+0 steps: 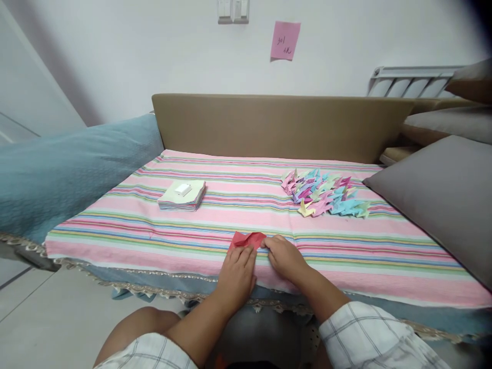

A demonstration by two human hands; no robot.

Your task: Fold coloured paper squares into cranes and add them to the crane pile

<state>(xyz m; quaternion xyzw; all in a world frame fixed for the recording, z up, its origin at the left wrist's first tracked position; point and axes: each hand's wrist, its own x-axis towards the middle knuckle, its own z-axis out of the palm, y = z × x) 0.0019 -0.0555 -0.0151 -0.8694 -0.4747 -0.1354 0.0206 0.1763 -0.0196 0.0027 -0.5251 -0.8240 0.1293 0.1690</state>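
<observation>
A red sheet of paper (246,239), partly folded, lies on the striped cloth (184,233) near the seat's front edge. My left hand (236,269) rests flat on the paper's near part with its fingers stretched forward, hiding some of it. At the paper's right corner, my right hand (282,255) has its fingers closed in a pinch on the edge. Farther back on the right lie several folded paper cranes (321,195) in pink, blue, purple, green and yellow.
A stack of square paper (184,197) with a small white box (182,189) on top stands at the left. Grey cushions (442,195) lean at the right. A brown backrest (269,125) runs along the wall, and a blue-covered armrest (77,169) bounds the left side.
</observation>
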